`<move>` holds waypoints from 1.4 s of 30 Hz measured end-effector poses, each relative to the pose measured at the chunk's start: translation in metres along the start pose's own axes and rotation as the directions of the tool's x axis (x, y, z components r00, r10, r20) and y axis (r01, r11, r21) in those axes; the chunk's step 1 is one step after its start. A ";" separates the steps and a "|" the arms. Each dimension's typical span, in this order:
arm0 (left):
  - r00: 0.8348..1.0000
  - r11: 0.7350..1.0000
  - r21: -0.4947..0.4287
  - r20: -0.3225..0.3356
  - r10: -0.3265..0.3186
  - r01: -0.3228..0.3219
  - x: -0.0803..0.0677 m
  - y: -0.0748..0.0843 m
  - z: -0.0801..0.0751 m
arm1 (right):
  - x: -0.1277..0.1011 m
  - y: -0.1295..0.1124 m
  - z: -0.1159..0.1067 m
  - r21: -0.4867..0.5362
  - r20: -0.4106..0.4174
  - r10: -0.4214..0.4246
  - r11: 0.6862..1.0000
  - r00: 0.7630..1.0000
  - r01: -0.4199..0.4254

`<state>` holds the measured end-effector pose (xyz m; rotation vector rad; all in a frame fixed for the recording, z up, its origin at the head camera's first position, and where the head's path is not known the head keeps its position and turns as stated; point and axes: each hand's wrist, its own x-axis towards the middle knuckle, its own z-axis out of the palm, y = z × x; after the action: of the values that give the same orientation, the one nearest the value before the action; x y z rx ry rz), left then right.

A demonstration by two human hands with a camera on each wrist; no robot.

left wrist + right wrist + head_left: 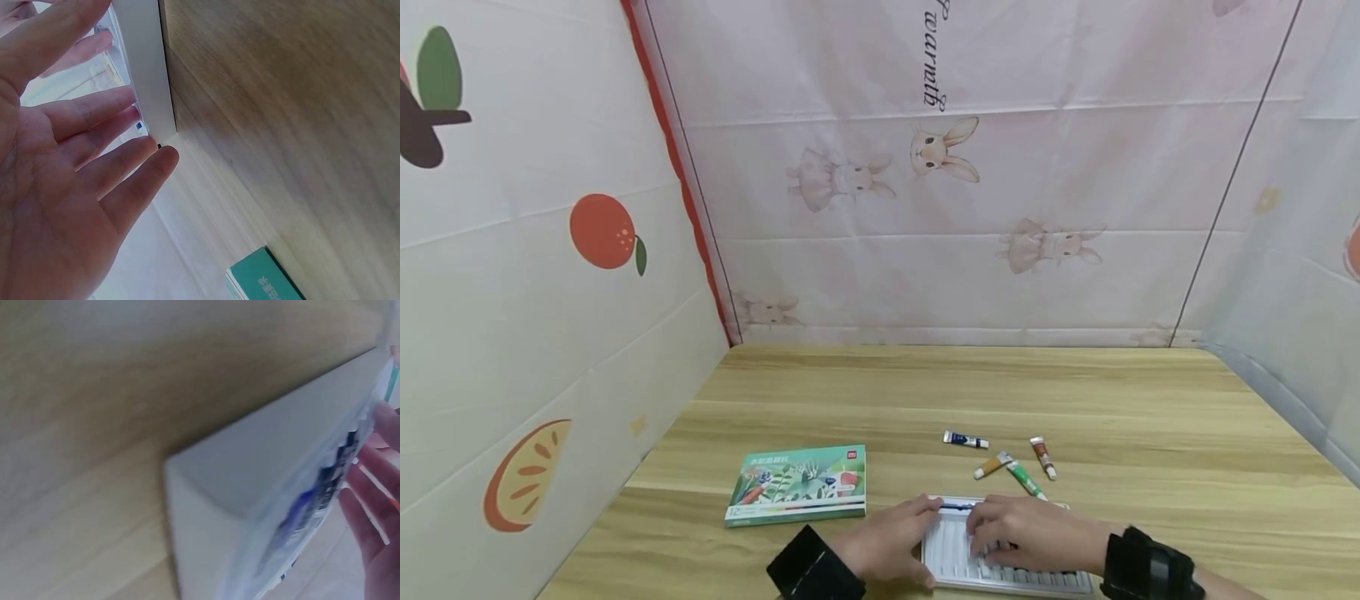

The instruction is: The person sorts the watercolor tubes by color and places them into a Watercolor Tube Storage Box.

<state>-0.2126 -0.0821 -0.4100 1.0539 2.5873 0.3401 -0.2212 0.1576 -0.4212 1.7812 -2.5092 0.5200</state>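
A white plastic tray (947,575) of paint tubes lies at the table's near edge. My left hand (904,530) rests against the tray's left end, and in the left wrist view its straight fingers (140,178) touch the tray's white rim (150,75). My right hand (1000,527) lies flat over the tubes in the tray. In the right wrist view its fingers (375,506) lie on blue-labelled tubes (315,497) above the tray's side wall (262,462). I see no tube gripped.
A green box (797,485) lies left of the tray; its corner (262,280) shows in the left wrist view. Loose tubes lie beyond the tray: blue (966,439), ochre (992,465), brown-red (1042,457) and green (1025,480). Printed fabric walls close three sides.
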 end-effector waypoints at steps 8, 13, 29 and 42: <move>1.000 1.000 -0.010 -0.009 0.013 -0.013 0.000 -0.001 0.000 | 0.006 -0.004 -0.004 0.074 0.086 0.156 0.984 0.984 -0.163; 0.999 0.999 -0.051 -0.040 0.016 -0.018 0.000 -0.003 0.002 | 0.011 -0.005 -0.005 0.095 0.133 0.195 0.973 0.972 -0.208; 0.999 0.998 -0.061 -0.028 -0.035 0.033 0.000 -0.004 0.002 | 0.020 0.001 -0.007 -0.216 0.103 -0.077 0.971 0.992 0.098; 0.998 0.994 -0.089 -0.014 -0.057 0.056 -0.002 -0.002 -0.001 | 0.022 -0.001 -0.010 -0.228 0.163 -0.045 0.970 0.986 0.082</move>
<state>-0.2129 -0.0845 -0.4095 0.9496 2.5849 0.4463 -0.2301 0.1398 -0.4071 1.8691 -2.4744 0.0774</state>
